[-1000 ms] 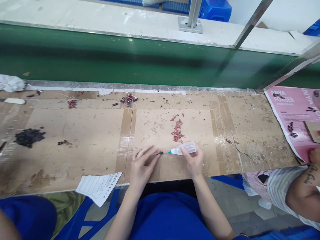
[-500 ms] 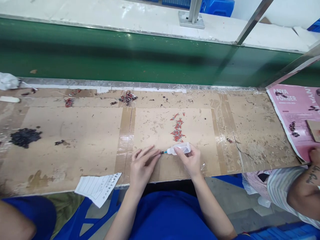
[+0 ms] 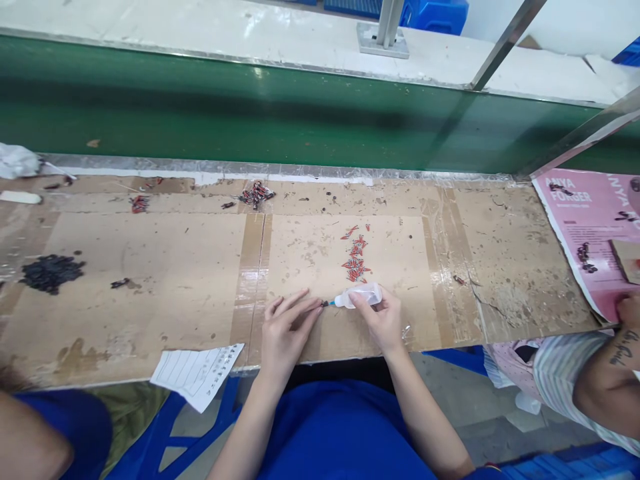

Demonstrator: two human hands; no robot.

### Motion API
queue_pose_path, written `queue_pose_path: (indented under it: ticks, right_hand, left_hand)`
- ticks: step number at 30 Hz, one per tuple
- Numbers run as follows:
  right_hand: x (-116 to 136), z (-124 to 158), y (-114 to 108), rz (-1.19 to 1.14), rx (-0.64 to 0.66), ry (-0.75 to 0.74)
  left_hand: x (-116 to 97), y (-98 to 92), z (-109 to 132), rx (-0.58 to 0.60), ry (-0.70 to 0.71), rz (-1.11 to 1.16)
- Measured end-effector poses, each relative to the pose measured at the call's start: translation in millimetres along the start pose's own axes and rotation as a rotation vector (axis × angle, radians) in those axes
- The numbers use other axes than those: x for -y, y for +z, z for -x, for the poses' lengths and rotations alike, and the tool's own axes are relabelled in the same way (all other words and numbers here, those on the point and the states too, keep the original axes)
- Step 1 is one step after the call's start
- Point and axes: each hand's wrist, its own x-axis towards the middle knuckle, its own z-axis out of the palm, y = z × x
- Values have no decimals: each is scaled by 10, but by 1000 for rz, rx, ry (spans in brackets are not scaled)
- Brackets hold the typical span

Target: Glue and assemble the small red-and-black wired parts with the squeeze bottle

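Between the fingertips of my left hand point(image 3: 287, 328) is a small dark piece point(image 3: 324, 304), held just above or on the cardboard. My right hand point(image 3: 384, 321) is closed around a clear squeeze bottle point(image 3: 366, 295), which lies nearly level. Its thin blue tip point(image 3: 331, 303) points left and meets the dark piece, or comes very close to it. Beyond the bottle, small red and metallic parts point(image 3: 356, 269) lie in a loose column on the cardboard point(image 3: 300, 253).
A black heap point(image 3: 53, 273) lies at the left, and a red-and-dark pile point(image 3: 257, 194) near the back edge. Lined paper point(image 3: 197, 373) overhangs the front edge. A green belt point(image 3: 250, 113) runs behind. People sit at both sides; one person's hand point(image 3: 629, 310) rests by a pink sheet point(image 3: 575, 220).
Both hands keep nearly the same pose, with the bottle tip still at the dark piece. A small brown mark on the green belt has shifted to the right.
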Motion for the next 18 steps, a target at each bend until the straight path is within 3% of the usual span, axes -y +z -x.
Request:
queue_pose_path:
  ticks: [18]
  right_hand:
    - [-34,-41,-34,-45,-35,0]
  left_hand:
    - [20,27,5,-36,51,-18]
